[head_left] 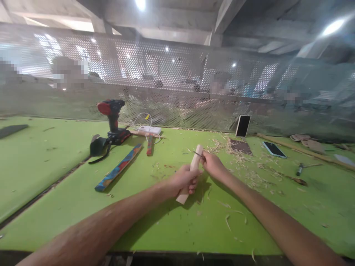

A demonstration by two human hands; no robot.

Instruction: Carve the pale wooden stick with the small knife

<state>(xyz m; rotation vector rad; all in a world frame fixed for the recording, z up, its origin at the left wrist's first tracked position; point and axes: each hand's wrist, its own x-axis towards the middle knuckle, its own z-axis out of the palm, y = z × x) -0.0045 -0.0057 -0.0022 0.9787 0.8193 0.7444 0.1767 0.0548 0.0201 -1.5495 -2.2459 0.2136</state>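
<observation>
Green bench (55, 177), mesh screen (166, 74) behind. Over its middle my left hand (185, 180) is closed around a pale wooden stick (195, 162), tilted; my right hand (213, 164) grips a small blade (198, 154) against its upper end. Shavings (249, 173) litter the right side; a red drill (112, 118) stands near the far edge.

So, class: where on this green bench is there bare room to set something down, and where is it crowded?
Barest: the bench at left, between dark slab and drill; also the near edge below the painted strip. Crowded: right of the right hand and its blade, where shavings and a phone lie, and around the stick the left hand grips.
</observation>
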